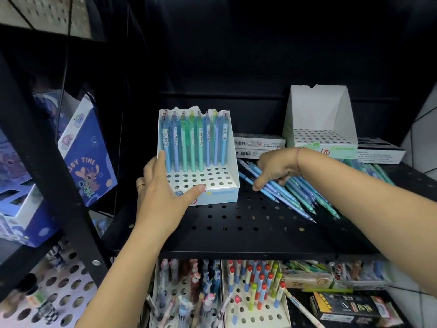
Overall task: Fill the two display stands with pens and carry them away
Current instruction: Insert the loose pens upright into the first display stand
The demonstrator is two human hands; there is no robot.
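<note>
A white display stand (214,183) sits on the black perforated shelf (236,223); blue and green pens (194,140) fill its back rows, and the front holes are bare. My left hand (163,192) grips its left front corner, thumb on the front edge. A second white stand (319,119) with no pens stands at the back right. Loose blue and green pens (300,195) lie in a pile on the shelf between them. My right hand (274,169) reaches into that pile, its fingers closing around a few pens.
Flat white boxes (259,144) are stacked behind the pile, and another box (380,150) lies at the far right. Blue cartoon boxes (87,150) stand on the left, behind a black upright post (47,147). Below the shelf, racks (255,292) hold colourful pens.
</note>
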